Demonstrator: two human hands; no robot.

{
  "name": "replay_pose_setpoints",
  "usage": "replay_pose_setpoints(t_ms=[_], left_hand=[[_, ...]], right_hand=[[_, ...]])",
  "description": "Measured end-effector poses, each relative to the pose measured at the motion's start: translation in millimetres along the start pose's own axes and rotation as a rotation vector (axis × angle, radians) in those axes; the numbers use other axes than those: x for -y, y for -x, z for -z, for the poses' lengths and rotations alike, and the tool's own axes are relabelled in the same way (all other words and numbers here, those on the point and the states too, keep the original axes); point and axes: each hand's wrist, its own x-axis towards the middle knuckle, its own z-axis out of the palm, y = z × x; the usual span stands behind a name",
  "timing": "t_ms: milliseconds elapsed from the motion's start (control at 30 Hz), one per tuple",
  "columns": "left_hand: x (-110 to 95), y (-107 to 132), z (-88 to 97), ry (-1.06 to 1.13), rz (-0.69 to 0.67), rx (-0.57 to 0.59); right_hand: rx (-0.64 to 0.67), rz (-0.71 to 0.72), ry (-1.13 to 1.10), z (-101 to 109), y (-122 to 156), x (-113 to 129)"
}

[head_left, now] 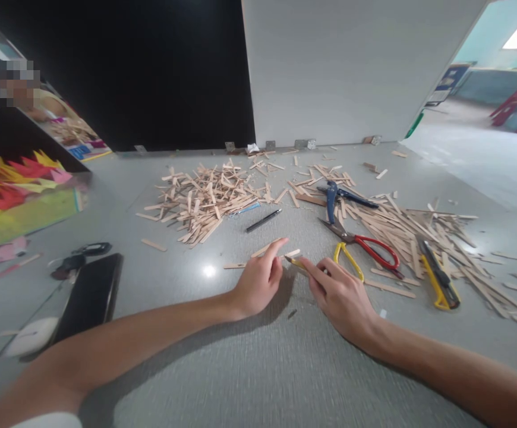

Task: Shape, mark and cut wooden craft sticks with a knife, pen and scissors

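Note:
My left hand (258, 279) rests over a thin wooden craft stick (234, 266), whose two ends show on either side of it. Its index finger points forward and the other fingers are curled onto the stick. Another craft stick (265, 248) lies just behind that finger. In my right hand (341, 297) is a slim yellow pencil (298, 263), held in a writing grip, its dark tip close to the stick's right end. Beyond the hands lies a black pen (264, 220). Red-handled scissors (374, 249) and a yellow loop handle (350, 261) are beside my right hand.
Craft sticks form a heap (205, 202) and a spread (401, 232). Blue-handled pliers (331, 199) and a yellow utility knife (437, 276) lie right. A phone (89, 294), keys (69, 266) and white mouse (33, 336) lie left. An upright panel (330, 71) stands behind; a person sits beyond it.

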Motion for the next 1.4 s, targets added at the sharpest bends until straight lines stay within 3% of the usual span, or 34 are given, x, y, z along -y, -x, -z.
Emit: replay_pose_setpoints(t_ms=[233, 400, 600, 700, 867, 1067, 1400], left_hand=[[-2.3, -1.6, 0.7, 0.051, 0.052, -0.042], [-3.7, -3.7, 1.7, 0.160, 0.120, -0.060], [-8.1, -6.4, 8.3, 0.385, 0.125, 0.064], [-9.1, -6.5, 10.2, 0.445, 0.100, 0.135], [-7.8, -5.4, 10.3, 0.469, 0.064, 0.209], [-6.4, -5.6, 9.1, 0.435, 0.060, 0.221], [-7.0, -6.6, 8.3, 0.440, 0.088, 0.238]], right_hand=[[-0.013, -0.011, -0.012, -0.6, -0.5, -0.4], [-0.013, -0.102, -0.101, 0.7, -3.2, 1.2], [-0.017, -0.339, -0.352, 6.3, -13.2, 1.3], [-0.005, -0.390, -0.461, 8.1, -16.6, 1.6], [-0.026, -0.398, -0.514, 10.3, -17.5, 2.5], [-0.081, -0.380, -0.537, 12.3, -17.7, 4.4], [-0.036, -0.377, -0.583, 12.9, -19.2, 5.7]])
